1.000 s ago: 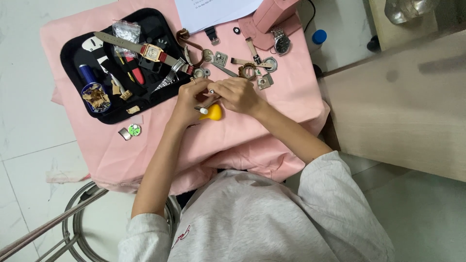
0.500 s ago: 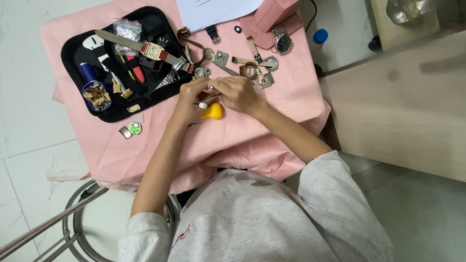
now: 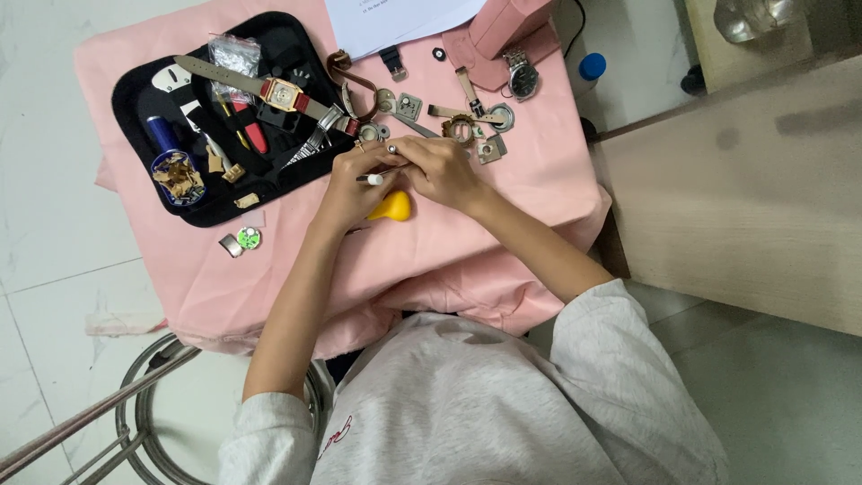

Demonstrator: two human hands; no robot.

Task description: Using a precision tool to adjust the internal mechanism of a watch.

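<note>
pink cloth (image 3: 503, 242): covers the tabletop, hanging over its near edge.
left hand (image 3: 355, 184): curled over the middle of the cloth, fingers pinching a thin white-tipped tool (image 3: 370, 179) that pokes out to the left.
right hand (image 3: 440, 169): fingers bent and pressed against the left hand's fingertips, pinching something too small to tell.
yellow bulb (image 3: 392, 207): a rubber blower lying on the cloth, just beneath both hands, touching the left hand.
black tool mat (image 3: 269, 175): far left, holding a gold square watch (image 3: 280, 92) on a strap, a blue spool (image 3: 162, 133) and small tools.
watch parts (image 3: 467, 121): scattered just beyond the hands.
round watch (image 3: 522, 83): far right, beside a pink box (image 3: 505, 22).
</note>
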